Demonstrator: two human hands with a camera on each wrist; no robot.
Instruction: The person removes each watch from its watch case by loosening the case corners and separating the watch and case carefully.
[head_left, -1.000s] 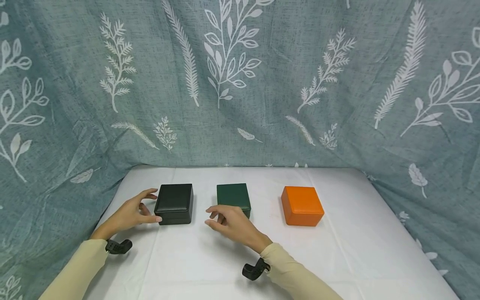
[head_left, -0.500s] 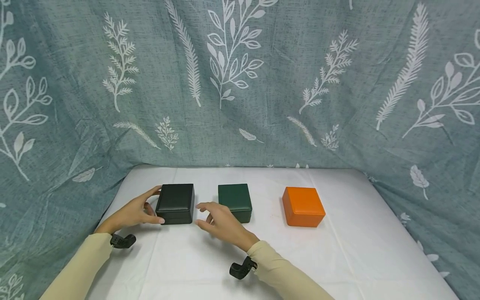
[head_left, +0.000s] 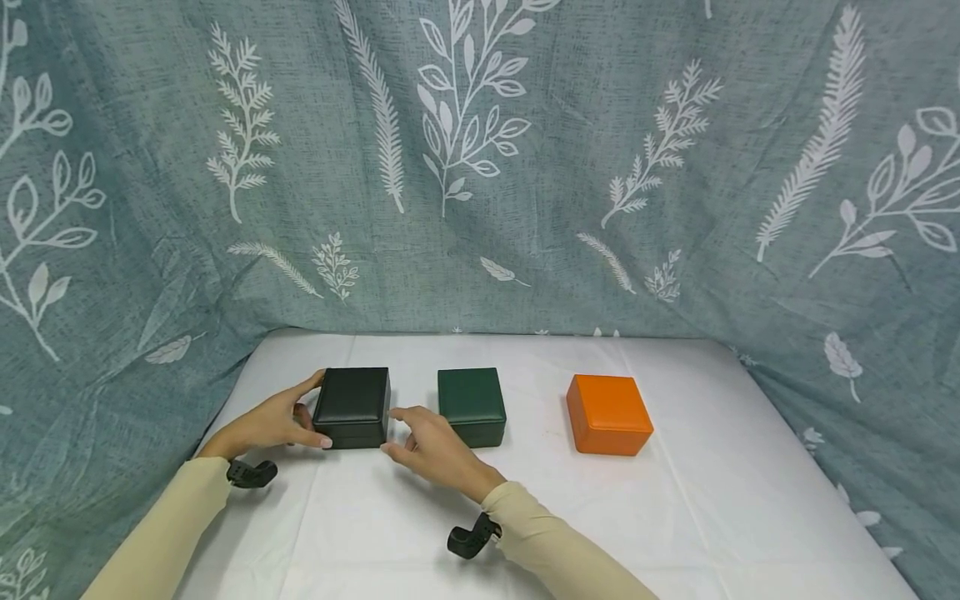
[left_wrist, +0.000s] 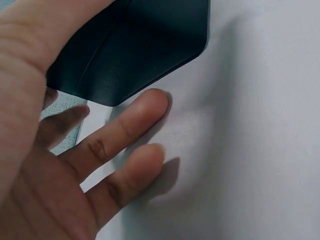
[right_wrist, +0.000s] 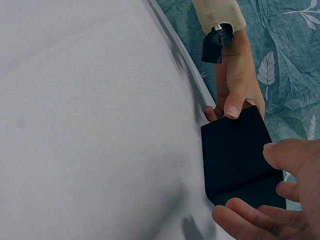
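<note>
A black box (head_left: 352, 407) with a lid stands on the white-covered table at the left, its lid down. My left hand (head_left: 272, 421) holds its left side, thumb at the front corner and index finger at the back corner. In the left wrist view the other fingers (left_wrist: 142, 117) extend below the box, apart from it. My right hand (head_left: 438, 454) is at the box's right side, thumb and index fingertips close to its edge; the head view does not show whether they touch. In the right wrist view both hands flank the dark box (right_wrist: 240, 155).
A dark green box (head_left: 472, 406) stands just behind my right hand. Farther right is an orange box (head_left: 609, 414), slightly turned. A patterned teal curtain (head_left: 480, 208) hangs behind the white tabletop (head_left: 600, 517) and along its sides. Each wrist wears a black camera.
My right hand has moved left from in front of the green box to the black box's right side. My left hand has closed in around the black box's left side. The boxes have stayed put.
</note>
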